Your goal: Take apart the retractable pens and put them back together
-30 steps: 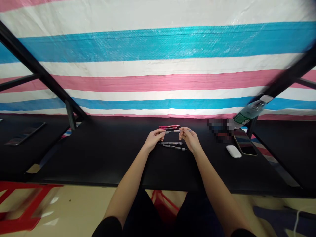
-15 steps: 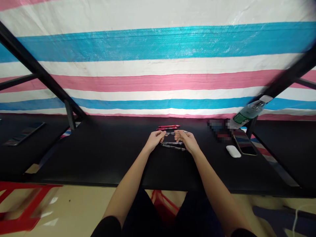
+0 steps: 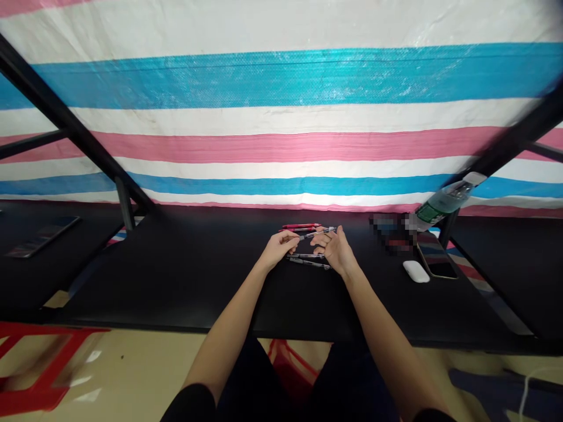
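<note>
My left hand (image 3: 278,248) pinches the left end of a clear pen with dark parts (image 3: 317,233), which is held above the black tabletop. My right hand (image 3: 338,252) is turned partly palm up with its fingers apart. The pen's other end reaches across these fingers towards the thumb tip; whether the thumb touches it I cannot tell. Below the hands lie two more clear and black pens, an upper one (image 3: 305,256) and a lower one (image 3: 309,264). Just beyond the hands are red pens (image 3: 301,226), side by side.
On the right of the black table (image 3: 176,269) are a white earphone case (image 3: 416,271), a phone (image 3: 437,258) and a water bottle (image 3: 444,205), next to a blurred patch. Slanted black metal bars (image 3: 83,140) flank the table. A striped sheet (image 3: 281,146) hangs behind.
My right hand has opened and turned its palm up, its fingers spreading from a closed grip. The pen's right end has risen, so the pen now tilts and shows more of its length.
</note>
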Motion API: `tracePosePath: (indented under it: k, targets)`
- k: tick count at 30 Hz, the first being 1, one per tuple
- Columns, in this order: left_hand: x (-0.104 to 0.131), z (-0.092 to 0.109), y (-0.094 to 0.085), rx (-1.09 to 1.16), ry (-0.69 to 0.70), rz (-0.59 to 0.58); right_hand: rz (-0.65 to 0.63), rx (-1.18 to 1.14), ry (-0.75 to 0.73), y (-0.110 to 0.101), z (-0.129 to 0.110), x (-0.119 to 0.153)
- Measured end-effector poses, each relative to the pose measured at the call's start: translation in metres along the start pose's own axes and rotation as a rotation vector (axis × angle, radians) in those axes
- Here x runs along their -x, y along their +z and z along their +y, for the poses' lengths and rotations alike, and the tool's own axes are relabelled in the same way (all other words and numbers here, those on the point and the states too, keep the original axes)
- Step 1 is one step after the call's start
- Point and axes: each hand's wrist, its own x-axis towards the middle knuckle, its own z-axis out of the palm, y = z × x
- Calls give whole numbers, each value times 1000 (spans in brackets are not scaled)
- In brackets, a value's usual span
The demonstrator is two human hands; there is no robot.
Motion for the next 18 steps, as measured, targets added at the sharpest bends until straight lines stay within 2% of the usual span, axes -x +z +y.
tracePosePath:
  k: [10, 18]
  targets:
    - [-1, 1, -4, 17, 39, 31, -73, 19, 41, -3, -1, 4]
    - [-1, 1, -2, 10, 58, 24, 6, 77, -24, 0, 1, 3]
